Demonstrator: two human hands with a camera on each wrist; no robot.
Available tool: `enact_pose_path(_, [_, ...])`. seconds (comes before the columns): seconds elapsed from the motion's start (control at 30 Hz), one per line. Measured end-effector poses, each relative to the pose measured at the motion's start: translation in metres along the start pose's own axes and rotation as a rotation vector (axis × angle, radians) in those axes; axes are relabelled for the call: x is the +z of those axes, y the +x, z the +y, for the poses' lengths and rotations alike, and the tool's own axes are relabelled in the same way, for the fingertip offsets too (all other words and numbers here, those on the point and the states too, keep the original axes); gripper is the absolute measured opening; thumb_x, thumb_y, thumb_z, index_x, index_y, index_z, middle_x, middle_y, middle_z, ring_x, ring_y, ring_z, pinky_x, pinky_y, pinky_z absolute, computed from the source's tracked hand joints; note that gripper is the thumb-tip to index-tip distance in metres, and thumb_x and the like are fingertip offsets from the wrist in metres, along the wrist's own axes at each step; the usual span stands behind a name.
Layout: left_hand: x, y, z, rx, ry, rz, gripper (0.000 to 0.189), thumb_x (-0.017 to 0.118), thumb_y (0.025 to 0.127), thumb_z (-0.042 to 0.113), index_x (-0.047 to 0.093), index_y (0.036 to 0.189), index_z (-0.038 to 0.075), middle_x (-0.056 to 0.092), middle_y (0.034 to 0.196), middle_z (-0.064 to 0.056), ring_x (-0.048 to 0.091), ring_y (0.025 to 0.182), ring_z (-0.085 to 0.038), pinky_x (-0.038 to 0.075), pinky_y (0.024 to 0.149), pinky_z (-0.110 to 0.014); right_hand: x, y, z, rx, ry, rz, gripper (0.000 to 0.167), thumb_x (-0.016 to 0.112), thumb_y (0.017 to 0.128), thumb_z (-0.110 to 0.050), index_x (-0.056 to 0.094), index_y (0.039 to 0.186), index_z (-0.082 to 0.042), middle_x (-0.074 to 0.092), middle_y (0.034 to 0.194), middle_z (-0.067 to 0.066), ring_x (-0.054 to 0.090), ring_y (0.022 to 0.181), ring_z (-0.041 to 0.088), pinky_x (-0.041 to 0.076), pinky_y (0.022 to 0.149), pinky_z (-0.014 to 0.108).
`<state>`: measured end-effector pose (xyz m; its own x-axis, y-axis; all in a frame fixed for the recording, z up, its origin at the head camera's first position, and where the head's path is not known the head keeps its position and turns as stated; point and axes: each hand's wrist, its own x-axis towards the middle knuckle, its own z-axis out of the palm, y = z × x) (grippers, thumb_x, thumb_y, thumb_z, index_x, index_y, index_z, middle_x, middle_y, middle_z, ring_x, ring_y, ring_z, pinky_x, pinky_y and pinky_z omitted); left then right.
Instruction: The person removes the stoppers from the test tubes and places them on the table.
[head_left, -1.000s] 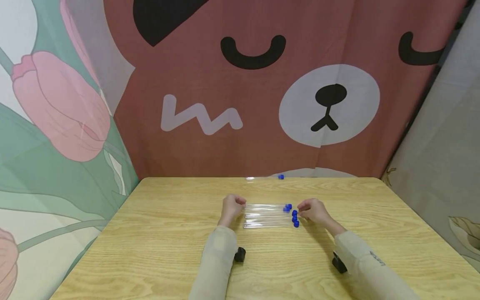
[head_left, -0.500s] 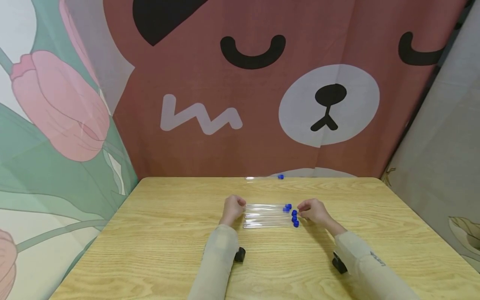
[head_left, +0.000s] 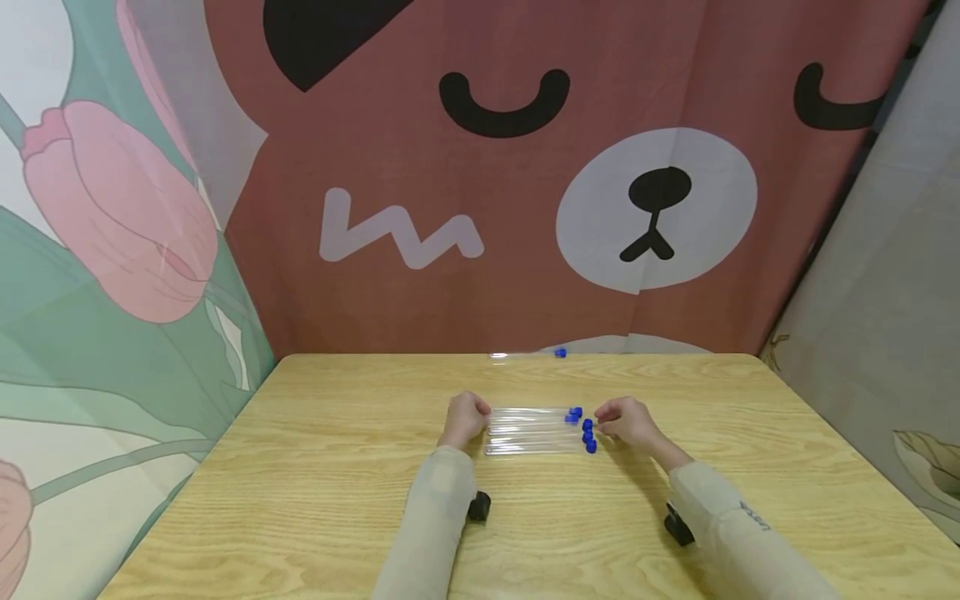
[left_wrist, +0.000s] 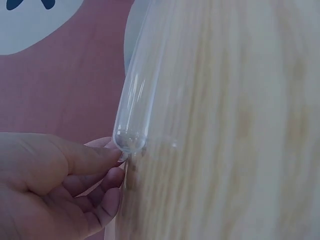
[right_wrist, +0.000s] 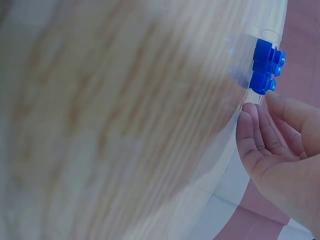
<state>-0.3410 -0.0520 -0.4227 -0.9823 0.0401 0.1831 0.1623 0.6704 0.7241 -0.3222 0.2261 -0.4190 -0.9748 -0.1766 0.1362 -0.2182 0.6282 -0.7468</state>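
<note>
Several clear test tubes (head_left: 528,433) with blue caps (head_left: 588,437) lie side by side on the wooden table, rounded ends to the left. In the head view, my left hand (head_left: 465,418) is at those rounded ends. The left wrist view shows that hand's thumb tip right at the tip of one clear tube (left_wrist: 132,120), with the other fingers loosely bent below. My right hand (head_left: 628,421) is beside the caps on the right. Seen from the right wrist, its thumb tip is at the lowest blue cap (right_wrist: 260,82), and its fingers are relaxed and apart from the thumb.
Another blue-capped tube (head_left: 517,356) lies along the table's far edge. A curtain with a bear face (head_left: 525,275) hangs right behind the table (head_left: 337,467), and a flowered curtain (head_left: 112,250) is on the left. Black wrist devices (head_left: 480,507) sit under the forearms.
</note>
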Motion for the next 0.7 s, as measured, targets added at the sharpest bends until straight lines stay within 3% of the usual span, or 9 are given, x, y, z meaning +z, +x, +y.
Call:
enact_pose_path(0.23, [0.0, 0.002, -0.003, 0.013, -0.024, -0.029, 0.008, 0.068, 0.07, -0.009, 0.069, 0.074, -0.001, 0.063, 0.072, -0.008, 0.057, 0.069, -0.02, 0.048, 0.061, -0.029, 0.0, 0.0, 0.0, 0.007, 0.002, -0.003, 0.012, 0.063, 0.074, 0.01, 0.061, 0.086, 0.011, 0.063, 0.077, 0.013, 0.056, 0.063, 0.016, 0.048, 0.053, 0.031])
enact_pose_path(0.33, [0.008, 0.013, -0.015, 0.017, -0.049, -0.053, 0.014, 0.068, 0.067, -0.012, 0.07, 0.073, 0.001, 0.063, 0.071, -0.006, 0.057, 0.068, -0.02, 0.048, 0.061, -0.03, 0.0, 0.0, 0.0, 0.013, -0.005, -0.004, 0.012, 0.063, 0.075, 0.01, 0.061, 0.086, 0.011, 0.063, 0.077, 0.012, 0.056, 0.064, 0.015, 0.048, 0.054, 0.031])
enact_pose_path(0.37, [0.016, 0.022, -0.028, 0.063, -0.073, -0.045, 0.016, 0.068, 0.066, -0.011, 0.07, 0.071, 0.004, 0.062, 0.07, -0.004, 0.055, 0.065, -0.016, 0.047, 0.058, -0.027, 0.0, 0.0, 0.0, 0.017, -0.004, -0.002, 0.012, 0.063, 0.075, 0.01, 0.061, 0.086, 0.011, 0.063, 0.077, 0.012, 0.056, 0.064, 0.015, 0.048, 0.054, 0.031])
enact_pose_path(0.47, [0.021, 0.029, -0.036, 0.066, -0.079, -0.06, 0.019, 0.067, 0.066, -0.012, 0.07, 0.073, 0.005, 0.062, 0.072, -0.002, 0.054, 0.066, -0.016, 0.047, 0.058, -0.028, 0.0, 0.0, 0.0, 0.015, -0.007, -0.003, 0.012, 0.063, 0.075, 0.009, 0.061, 0.087, 0.011, 0.063, 0.077, 0.012, 0.056, 0.064, 0.015, 0.048, 0.054, 0.031])
enact_pose_path(0.57, [0.017, 0.022, -0.029, 0.071, -0.09, -0.051, 0.014, 0.065, 0.072, -0.009, 0.07, 0.078, 0.002, 0.064, 0.077, -0.007, 0.058, 0.072, -0.019, 0.049, 0.063, -0.03, -0.001, -0.001, 0.0, 0.025, 0.005, -0.004, 0.012, 0.062, 0.075, 0.01, 0.061, 0.087, 0.011, 0.063, 0.077, 0.013, 0.056, 0.064, 0.016, 0.048, 0.055, 0.032])
enact_pose_path(0.6, [0.008, 0.012, -0.016, 0.026, -0.079, -0.06, 0.012, 0.063, 0.075, -0.009, 0.07, 0.08, -0.001, 0.065, 0.081, -0.01, 0.059, 0.077, -0.023, 0.05, 0.067, -0.033, -0.001, -0.001, 0.0, 0.029, 0.009, -0.005, 0.012, 0.061, 0.076, 0.01, 0.061, 0.087, 0.011, 0.063, 0.077, 0.013, 0.056, 0.064, 0.016, 0.048, 0.055, 0.032])
enact_pose_path(0.7, [0.0, 0.001, -0.005, 0.075, -0.064, -0.027, 0.009, 0.061, 0.079, -0.006, 0.069, 0.083, -0.004, 0.065, 0.083, -0.013, 0.06, 0.081, -0.025, 0.05, 0.07, -0.033, -0.001, -0.001, 0.001, 0.043, 0.037, 0.0, 0.013, 0.06, 0.076, 0.011, 0.06, 0.089, 0.012, 0.062, 0.078, 0.013, 0.056, 0.063, 0.017, 0.048, 0.054, 0.031])
